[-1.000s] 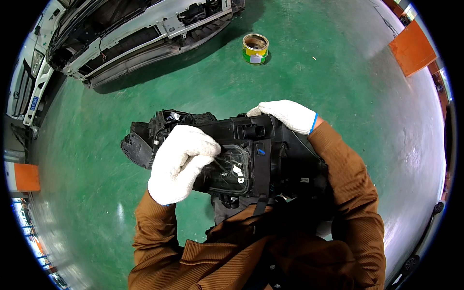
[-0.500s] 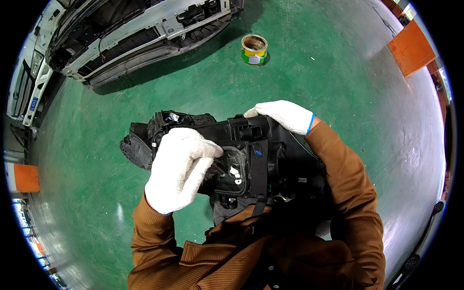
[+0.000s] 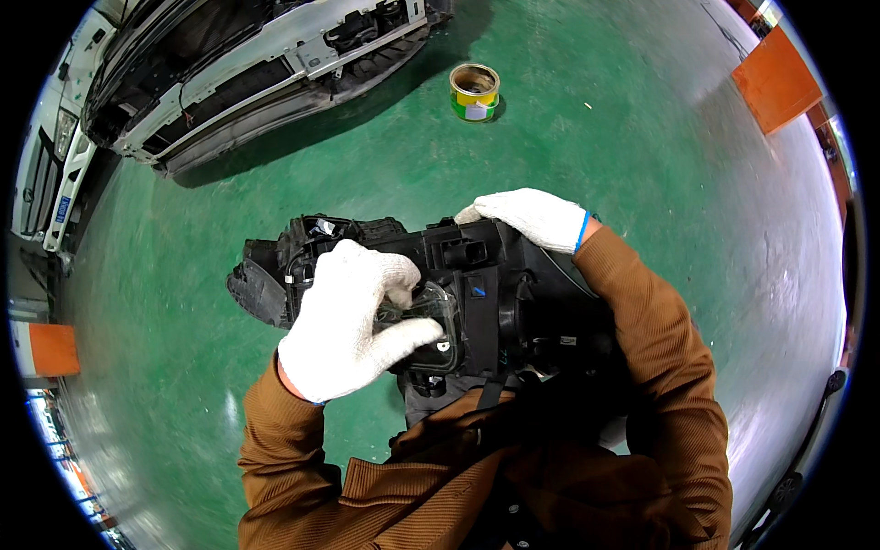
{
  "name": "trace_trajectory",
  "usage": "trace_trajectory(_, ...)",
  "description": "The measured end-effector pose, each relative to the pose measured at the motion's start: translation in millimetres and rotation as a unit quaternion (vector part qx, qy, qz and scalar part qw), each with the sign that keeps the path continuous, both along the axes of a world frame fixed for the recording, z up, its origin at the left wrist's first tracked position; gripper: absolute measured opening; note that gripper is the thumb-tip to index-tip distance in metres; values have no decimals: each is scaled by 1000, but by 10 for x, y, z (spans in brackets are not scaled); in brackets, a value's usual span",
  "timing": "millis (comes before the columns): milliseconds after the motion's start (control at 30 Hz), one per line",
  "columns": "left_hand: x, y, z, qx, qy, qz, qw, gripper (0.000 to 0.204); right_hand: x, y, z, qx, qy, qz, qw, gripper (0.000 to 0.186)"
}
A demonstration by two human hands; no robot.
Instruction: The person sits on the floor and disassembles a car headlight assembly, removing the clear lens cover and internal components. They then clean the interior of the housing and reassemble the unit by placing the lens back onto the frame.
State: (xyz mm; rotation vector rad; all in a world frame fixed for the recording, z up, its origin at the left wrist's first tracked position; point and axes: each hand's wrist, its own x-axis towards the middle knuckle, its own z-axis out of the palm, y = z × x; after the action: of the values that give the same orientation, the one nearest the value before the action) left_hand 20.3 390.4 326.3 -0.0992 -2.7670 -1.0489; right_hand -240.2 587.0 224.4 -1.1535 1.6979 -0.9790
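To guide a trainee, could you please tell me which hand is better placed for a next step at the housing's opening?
Probably the left hand: it is at the opening, while the right hand rests on the housing's far edge.

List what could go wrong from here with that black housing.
The black housing could slip toward the green floor if the right hand on its upper edge loosens. The left hand, thumb and fingers apart at the rectangular recess, might snag its glove on the rim. Its thumb might also knock the small white part close beside it.
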Motion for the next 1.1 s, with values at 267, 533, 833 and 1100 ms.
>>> trace_trajectory(267,-84,-62,-101,-63,21,-76,995,13,-33,74,-101,1,5,-10,1000,46)
trace_trajectory(533,-117,-111,-98,0,18,-122,992,8,-86,104,-246,-39,65,21,997,43)
trace_trajectory(833,-108,-148,-96,40,23,-165,985,10,-127,129,-320,-37,53,22,998,44)
trace_trajectory(1100,-33,-78,-115,63,33,-143,987,11,-125,128,-279,-70,62,35,995,42)
